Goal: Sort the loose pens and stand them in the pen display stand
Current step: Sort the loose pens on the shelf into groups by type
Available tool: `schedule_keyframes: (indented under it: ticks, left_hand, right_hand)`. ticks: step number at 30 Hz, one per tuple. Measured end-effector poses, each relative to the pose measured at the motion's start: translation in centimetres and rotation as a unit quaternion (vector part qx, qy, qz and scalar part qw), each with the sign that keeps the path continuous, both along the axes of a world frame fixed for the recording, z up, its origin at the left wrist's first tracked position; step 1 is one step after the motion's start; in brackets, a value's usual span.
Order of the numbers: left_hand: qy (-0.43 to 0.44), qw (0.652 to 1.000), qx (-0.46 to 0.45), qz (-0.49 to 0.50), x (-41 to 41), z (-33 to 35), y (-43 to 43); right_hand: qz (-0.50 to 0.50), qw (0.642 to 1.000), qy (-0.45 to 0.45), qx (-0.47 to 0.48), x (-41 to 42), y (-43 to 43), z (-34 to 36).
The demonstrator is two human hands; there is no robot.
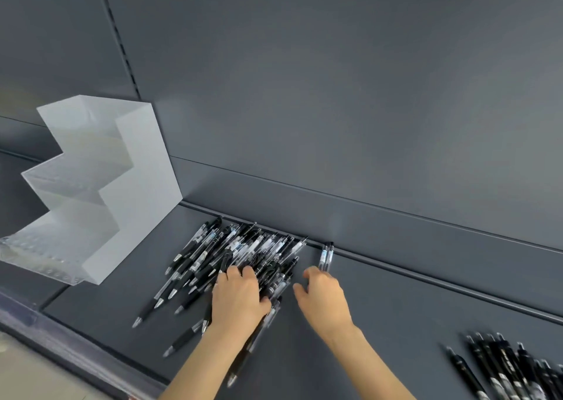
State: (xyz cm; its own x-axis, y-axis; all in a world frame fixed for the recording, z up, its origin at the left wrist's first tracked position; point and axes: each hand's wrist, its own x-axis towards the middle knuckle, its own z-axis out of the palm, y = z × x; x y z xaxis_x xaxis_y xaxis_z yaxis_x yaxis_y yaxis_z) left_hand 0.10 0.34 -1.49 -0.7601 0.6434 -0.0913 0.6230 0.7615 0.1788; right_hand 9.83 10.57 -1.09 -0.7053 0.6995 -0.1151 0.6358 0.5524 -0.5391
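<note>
Because the pens (249,247) look light, stiff and quick to roll, pinch each mid-barrel; the left grip (239,297) rests flat on them, the right grip (324,300) hangs loose and empty alongside, the stand (131,168) well left.

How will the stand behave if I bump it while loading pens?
The stand looks like thin frosted plastic and seems empty, so it is probably light and apt to slide on the smooth shelf. Its tall rear tier suggests it could tip if pushed high up; pushing low seems safer.
</note>
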Motion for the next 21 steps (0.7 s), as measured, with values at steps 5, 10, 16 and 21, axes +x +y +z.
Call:
schedule_keyframes:
  ticks: [5, 10, 16, 21]
  left_hand:
    - [-0.174, 0.981, 0.08, 0.011, -1.5, -0.5, 0.1]
    - [-0.17, 0.974, 0.145, 0.024, -1.4, 0.2, 0.1]
    - [-0.129, 0.972, 0.197, 0.003, -0.6, 1.2, 1.2]
    - [-0.353, 0.881, 0.313, 0.025, 0.9, 2.3, 2.0]
  right_hand:
    - [-0.075, 0.995, -0.05, 0.043, -1.4, 0.5, 0.1]
    - [-0.107, 0.988, -0.106, 0.016, -1.0, 2.3, -0.7]
    - [-0.124, 0.986, -0.085, -0.074, 0.0, 2.9, -1.0]
    - [-0.127, 0.981, -0.055, -0.138, 2.6, 3.5, -1.1]
